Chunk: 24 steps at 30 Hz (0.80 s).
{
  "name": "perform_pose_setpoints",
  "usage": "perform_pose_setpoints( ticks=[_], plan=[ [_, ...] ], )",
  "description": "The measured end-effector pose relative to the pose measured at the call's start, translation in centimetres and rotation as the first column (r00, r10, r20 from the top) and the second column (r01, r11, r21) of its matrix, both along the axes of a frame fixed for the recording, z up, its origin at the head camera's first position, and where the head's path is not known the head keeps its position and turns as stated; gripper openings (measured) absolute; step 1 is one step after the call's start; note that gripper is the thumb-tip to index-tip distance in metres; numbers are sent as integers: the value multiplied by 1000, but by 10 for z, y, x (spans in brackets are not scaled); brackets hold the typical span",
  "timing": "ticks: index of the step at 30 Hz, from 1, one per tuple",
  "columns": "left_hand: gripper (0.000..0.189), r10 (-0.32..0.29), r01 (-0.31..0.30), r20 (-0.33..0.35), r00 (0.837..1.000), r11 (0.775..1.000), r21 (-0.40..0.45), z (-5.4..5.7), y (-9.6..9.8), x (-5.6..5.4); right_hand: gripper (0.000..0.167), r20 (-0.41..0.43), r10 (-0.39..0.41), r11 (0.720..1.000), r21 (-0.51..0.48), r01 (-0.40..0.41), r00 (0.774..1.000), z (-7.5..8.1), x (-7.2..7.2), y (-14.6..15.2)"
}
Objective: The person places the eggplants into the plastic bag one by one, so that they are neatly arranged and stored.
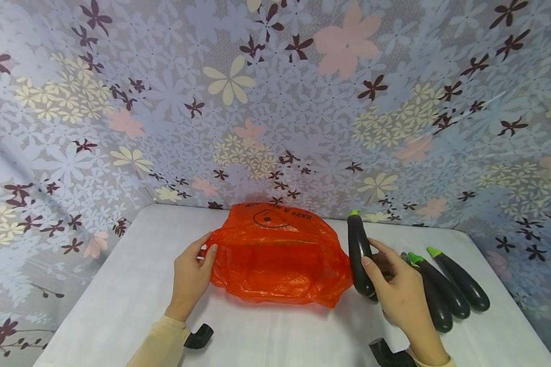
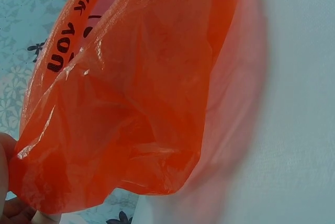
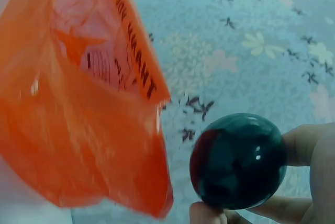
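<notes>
A red-orange plastic bag (image 1: 275,270) with black lettering lies on the table with its mouth held wide. My left hand (image 1: 195,272) pinches the left side of its rim between thumb and fingers. In my right hand (image 1: 397,285) is a dark eggplant (image 1: 359,250), gripped around its middle and standing nearly upright with the green stem end up. It is right beside the bag's right edge. From the right wrist, the eggplant's round, glossy bottom end (image 3: 238,161) faces the camera, to the right of the bag (image 3: 89,145).
More eggplants (image 1: 461,280) lie side by side on the white table (image 1: 119,285), to the right of and partly behind my right hand. A flower-patterned cloth (image 1: 275,112) rises behind the table. Black curved pieces (image 1: 199,336) show at both wrists.
</notes>
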<state>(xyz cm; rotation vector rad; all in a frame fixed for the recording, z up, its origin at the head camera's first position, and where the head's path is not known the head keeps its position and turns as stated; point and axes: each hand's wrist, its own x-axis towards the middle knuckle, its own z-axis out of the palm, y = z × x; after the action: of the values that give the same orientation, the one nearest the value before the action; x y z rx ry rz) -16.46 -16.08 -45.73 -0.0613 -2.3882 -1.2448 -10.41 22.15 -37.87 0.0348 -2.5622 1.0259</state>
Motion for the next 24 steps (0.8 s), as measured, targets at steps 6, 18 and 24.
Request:
perform_pose_setpoints(
  ticks=[6,18,24],
  plan=[
    [40,1,-1,13,1000,1000,2,0,0,0,42,25,72,997,-42,-71,997,2,7,-16],
    [39,1,-1,4,1000,1000,7,0,1,-1,39,30,233,968,-105,-228,972,-3,16,-49],
    [39,4,-4,-13,1000,1000,3,-1,1,-1,39,94,267,956,-149,-252,959,-5,18,-62]
  ],
)
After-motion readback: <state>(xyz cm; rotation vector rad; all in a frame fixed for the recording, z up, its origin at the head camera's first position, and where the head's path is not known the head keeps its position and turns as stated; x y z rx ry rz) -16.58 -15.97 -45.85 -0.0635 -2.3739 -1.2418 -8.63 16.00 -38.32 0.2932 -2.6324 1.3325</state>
